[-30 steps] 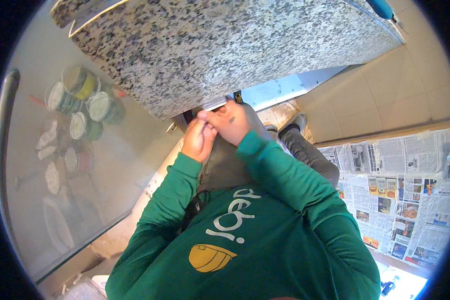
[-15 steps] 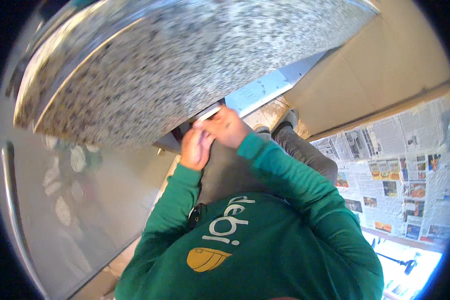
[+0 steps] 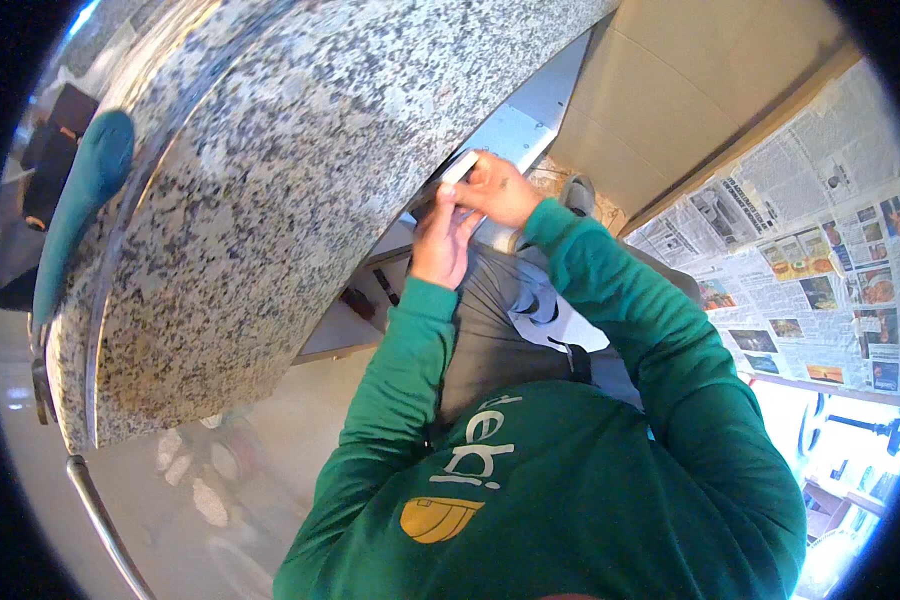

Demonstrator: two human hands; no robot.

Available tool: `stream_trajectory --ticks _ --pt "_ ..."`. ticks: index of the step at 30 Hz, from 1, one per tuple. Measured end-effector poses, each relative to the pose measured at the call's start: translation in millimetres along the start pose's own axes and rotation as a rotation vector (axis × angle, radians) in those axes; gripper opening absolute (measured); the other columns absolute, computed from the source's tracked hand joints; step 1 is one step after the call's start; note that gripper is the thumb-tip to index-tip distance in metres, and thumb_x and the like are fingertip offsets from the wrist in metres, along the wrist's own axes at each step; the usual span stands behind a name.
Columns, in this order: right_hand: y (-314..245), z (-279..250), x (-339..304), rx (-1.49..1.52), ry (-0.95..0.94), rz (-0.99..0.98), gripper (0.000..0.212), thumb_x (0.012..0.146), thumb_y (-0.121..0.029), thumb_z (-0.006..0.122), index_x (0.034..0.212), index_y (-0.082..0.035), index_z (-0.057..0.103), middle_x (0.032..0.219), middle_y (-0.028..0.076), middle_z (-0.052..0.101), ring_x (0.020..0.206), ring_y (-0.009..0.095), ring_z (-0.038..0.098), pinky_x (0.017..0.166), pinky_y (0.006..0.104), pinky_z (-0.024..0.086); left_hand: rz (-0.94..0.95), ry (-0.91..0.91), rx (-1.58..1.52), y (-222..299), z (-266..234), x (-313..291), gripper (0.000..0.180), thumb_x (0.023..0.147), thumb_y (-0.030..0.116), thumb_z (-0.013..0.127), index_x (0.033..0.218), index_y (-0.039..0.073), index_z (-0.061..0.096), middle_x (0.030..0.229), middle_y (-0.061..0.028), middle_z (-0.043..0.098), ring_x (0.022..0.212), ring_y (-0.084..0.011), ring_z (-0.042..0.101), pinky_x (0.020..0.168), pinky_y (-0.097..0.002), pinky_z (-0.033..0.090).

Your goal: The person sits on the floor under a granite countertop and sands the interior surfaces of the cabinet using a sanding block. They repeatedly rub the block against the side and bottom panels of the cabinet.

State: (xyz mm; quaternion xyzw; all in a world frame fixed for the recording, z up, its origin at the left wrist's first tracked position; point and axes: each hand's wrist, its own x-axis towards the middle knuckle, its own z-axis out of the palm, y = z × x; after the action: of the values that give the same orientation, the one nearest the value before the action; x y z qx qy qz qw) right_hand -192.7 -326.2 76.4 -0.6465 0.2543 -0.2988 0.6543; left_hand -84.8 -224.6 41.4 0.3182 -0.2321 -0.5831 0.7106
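Note:
Close to the granite countertop's (image 3: 300, 190) front edge, both my hands are together around a small white flat rectangular piece (image 3: 459, 167), whose kind I cannot make out. My right hand (image 3: 502, 190) grips it from the right with bent fingers. Fingertips of my left hand (image 3: 442, 245) pinch its lower end. Part of the piece is covered by my fingers. Beneath the counter, left of my left hand, an open drawer (image 3: 395, 262) shows dark items inside.
A pale blue-white panel (image 3: 515, 135) extends below the counter beyond my hands. A newspaper-covered surface (image 3: 770, 250) lies at right, beside a tan panel (image 3: 690, 90). A teal-handled object (image 3: 75, 210) lies at the counter's far left. A metal bar handle (image 3: 105, 525) is at lower left.
The view has turned, so the counter sits more steeply and the drawer shows more. My hands appear higher and further right, still on the white piece.

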Motion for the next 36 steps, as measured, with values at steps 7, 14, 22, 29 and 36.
stream_trajectory --ticks 7,14,22,29,36 --pt "24 123 -27 -0.012 -0.167 -0.126 0.048 0.079 -0.034 0.082 0.102 0.004 0.064 0.094 0.017 0.071 0.086 0.024 0.068 0.078 0.0365 0.054 0.024 0.205 0.051 50 -66 -114 0.041 0.103 0.032 0.052 0.134 0.005 0.052 0.137 -0.008 0.054 0.129 -0.0217 0.05 0.11 -0.0431 0.038" --pt "27 36 1 0.362 -0.286 -0.046 0.026 0.09 -0.019 0.073 0.109 -0.004 0.065 0.097 0.007 0.071 0.086 0.015 0.067 0.069 0.0314 0.058 0.007 -0.008 0.192 20 -41 -29 0.047 0.102 0.038 0.052 0.138 0.008 0.049 0.142 -0.0063 0.052 0.134 -0.0217 0.045 0.114 -0.046 0.031" --pt "-1 -118 32 0.108 0.031 0.15 0.038 0.092 -0.036 0.071 0.111 -0.004 0.064 0.097 0.008 0.069 0.08 0.013 0.067 0.07 0.0287 0.058 -0.22 -0.165 0.156 -26 51 106 0.048 0.101 0.043 0.054 0.133 0.007 0.051 0.124 -0.0085 0.059 0.116 -0.0195 0.056 0.101 -0.0391 0.044" --pt "24 -144 -83 0.235 0.317 0.228 0.041 0.096 -0.04 0.063 0.117 -0.004 0.061 0.105 0.008 0.068 0.09 0.016 0.067 0.08 0.0313 0.055 -0.06 0.135 0.185 -1 33 28 0.049 0.102 0.036 0.053 0.136 0.002 0.046 0.129 -0.0162 0.058 0.122 -0.0313 0.057 0.102 -0.0407 0.046" --pt "64 -136 -204 0.212 0.423 0.374 0.05 0.094 -0.047 0.061 0.114 -0.001 0.06 0.103 0.015 0.069 0.094 0.023 0.068 0.082 0.0379 0.055 0.189 0.333 0.168 16 20 -5 0.05 0.102 0.026 0.054 0.139 -0.006 0.041 0.143 -0.0239 0.047 0.13 -0.036 0.051 0.11 -0.0457 0.04"
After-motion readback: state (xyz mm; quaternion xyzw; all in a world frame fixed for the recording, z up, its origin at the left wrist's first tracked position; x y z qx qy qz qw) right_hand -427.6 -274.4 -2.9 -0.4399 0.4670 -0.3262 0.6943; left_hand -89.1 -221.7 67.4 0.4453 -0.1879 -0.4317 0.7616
